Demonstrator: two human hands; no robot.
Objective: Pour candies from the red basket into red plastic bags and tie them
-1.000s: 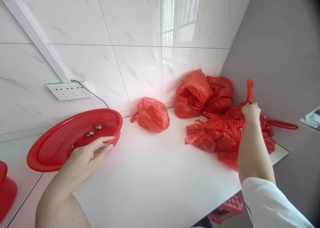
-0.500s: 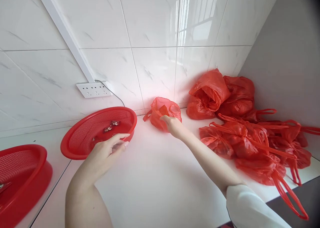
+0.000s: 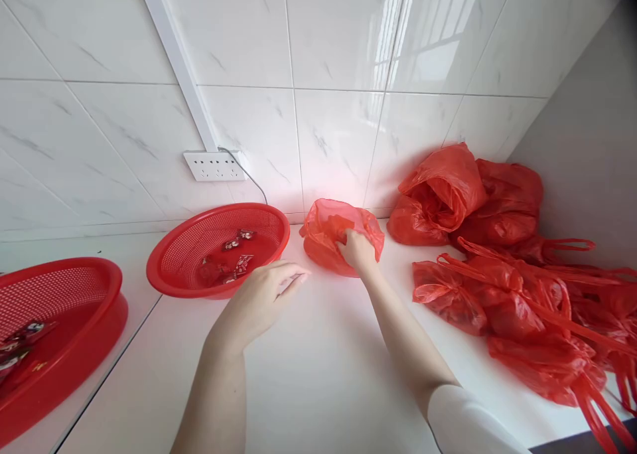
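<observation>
A red plastic bag (image 3: 326,245) with its mouth open stands on the white counter against the tiled wall. My right hand (image 3: 358,249) reaches into that mouth, fingers curled against the thin plastic; the fingertips are partly hidden. My left hand (image 3: 271,288) hovers over the counter between the bag and a red mesh basket (image 3: 172,261), fingers extended and thumb apart from the palm. Nothing shows in it. Several small wrapped packets (image 3: 242,266) lie in the basket, partly hidden by its near rim.
A second red basket (image 3: 112,314) with small packets (image 3: 22,341) stands at the left. On the right are two large red bags (image 3: 442,192) and several tied ones (image 3: 512,295) with loops hanging over the front edge. A power strip (image 3: 215,167) with a cable is on the wall.
My left hand has moved away from the basket toward the bag. My right hand has gone deeper into the bag's mouth, which is spread wider. The view has shifted left.
</observation>
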